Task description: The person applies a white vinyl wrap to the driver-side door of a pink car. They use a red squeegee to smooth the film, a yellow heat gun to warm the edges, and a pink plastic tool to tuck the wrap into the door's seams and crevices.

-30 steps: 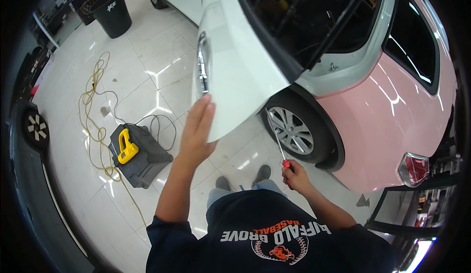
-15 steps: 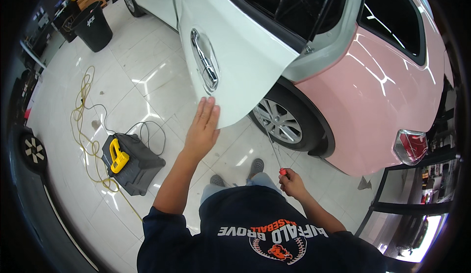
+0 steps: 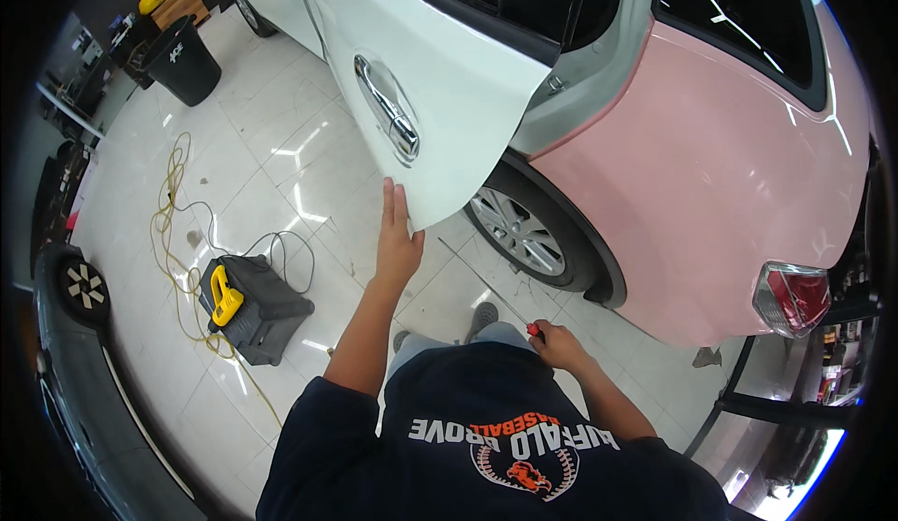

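Observation:
My left hand (image 3: 400,243) rests at the edge of the white car door (image 3: 458,128), its fingers stretched out against the panel just below the chrome door handle (image 3: 388,109). The door stands swung out from the car. My right hand (image 3: 558,344) is closed round the red handle (image 3: 534,329) of a tool with a long thin metal shaft (image 3: 485,282). The shaft points up and to the left, its tip below the door's corner and apart from it. Behind the door sits the rear wheel (image 3: 519,233) of the car.
The pink rear fender (image 3: 711,175) and red tail light (image 3: 793,298) curve along my right. On the tiled floor to the left stand a dark grey box (image 3: 267,315) with a yellow tool (image 3: 224,296), looped yellow cord (image 3: 161,231) and a black bin (image 3: 182,63). A dark car (image 3: 79,381) is at far left.
The tool's shaft has swung left, away from in front of the wheel. My left hand has turned more upright and slid toward the door's edge. The whole view has shifted a little.

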Demonstrator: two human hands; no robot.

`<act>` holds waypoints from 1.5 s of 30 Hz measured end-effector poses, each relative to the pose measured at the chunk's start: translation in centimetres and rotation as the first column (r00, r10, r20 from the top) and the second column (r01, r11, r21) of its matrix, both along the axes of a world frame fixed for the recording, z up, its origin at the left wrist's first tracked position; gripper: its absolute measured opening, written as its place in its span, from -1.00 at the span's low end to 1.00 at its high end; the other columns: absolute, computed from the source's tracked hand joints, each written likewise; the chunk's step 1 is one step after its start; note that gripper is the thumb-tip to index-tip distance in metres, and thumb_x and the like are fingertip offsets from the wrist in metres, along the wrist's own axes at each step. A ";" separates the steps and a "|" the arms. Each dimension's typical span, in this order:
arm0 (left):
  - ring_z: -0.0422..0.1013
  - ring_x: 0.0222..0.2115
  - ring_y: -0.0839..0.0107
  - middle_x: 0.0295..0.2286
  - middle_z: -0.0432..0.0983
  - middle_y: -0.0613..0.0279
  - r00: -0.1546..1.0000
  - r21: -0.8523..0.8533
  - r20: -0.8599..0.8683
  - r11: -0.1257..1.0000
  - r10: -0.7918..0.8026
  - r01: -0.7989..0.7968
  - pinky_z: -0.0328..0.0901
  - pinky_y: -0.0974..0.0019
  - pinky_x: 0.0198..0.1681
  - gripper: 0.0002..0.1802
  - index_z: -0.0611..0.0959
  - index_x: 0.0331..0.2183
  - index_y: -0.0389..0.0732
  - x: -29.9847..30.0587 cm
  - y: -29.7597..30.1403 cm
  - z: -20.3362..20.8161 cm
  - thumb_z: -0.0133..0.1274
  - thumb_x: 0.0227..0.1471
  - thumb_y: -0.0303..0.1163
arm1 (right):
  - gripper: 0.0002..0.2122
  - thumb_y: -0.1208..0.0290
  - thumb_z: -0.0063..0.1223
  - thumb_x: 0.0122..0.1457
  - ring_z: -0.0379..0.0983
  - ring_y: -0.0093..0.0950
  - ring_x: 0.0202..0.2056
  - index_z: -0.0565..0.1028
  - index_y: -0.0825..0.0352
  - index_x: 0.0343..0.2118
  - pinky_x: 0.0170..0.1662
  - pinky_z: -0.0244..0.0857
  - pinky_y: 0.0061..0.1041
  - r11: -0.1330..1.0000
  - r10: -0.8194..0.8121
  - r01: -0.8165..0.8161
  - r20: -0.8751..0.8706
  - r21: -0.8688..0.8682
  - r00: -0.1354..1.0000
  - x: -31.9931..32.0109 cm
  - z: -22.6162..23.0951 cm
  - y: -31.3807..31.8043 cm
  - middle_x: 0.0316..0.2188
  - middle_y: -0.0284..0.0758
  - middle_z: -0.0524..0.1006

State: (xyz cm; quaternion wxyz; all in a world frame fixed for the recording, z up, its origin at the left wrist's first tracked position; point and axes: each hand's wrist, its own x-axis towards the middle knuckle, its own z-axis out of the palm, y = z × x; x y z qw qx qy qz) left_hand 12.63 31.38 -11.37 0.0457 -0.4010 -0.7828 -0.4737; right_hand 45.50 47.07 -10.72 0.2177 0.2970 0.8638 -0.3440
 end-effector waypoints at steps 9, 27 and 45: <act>-0.07 0.26 -0.21 0.29 -0.23 -0.22 0.999 -0.011 0.019 0.999 0.043 -0.043 0.11 0.07 0.23 0.02 -0.07 0.30 -0.23 2.4 10.0 0.9 0.07 -0.13 -0.71 | -0.65 0.26 -0.11 0.15 0.52 -0.09 -0.15 0.45 0.39 -0.09 -0.07 0.37 -0.16 0.943 0.314 -0.332 0.300 0.009 0.901 1.3 -2.1 6.2 -0.23 -0.03 0.57; 0.30 0.07 -0.07 0.00 0.41 -0.23 0.903 -0.603 0.418 0.713 -0.100 0.358 0.18 0.10 0.17 -0.41 0.45 0.06 -0.38 4.3 4.4 -10.3 0.05 0.08 -0.20 | -0.66 0.30 -0.16 0.17 0.51 -0.07 -0.17 0.42 0.41 -0.08 -0.07 0.35 -0.14 0.945 0.325 -0.319 0.292 -0.069 0.899 3.0 -3.1 8.4 -0.24 0.00 0.56; 0.47 -0.15 -0.08 -0.21 0.55 -0.19 0.418 -0.817 0.524 0.577 0.742 0.000 0.33 0.02 -0.03 -0.54 0.63 -0.19 -0.35 19.1 -35.1 -29.4 0.00 -0.01 -0.19 | -0.68 0.37 0.09 0.12 0.42 -0.58 -0.61 0.43 0.44 -0.10 -0.52 0.31 -0.54 0.942 0.228 -0.117 0.346 -0.313 0.910 -7.7 -11.1 -2.9 -0.49 -0.26 0.52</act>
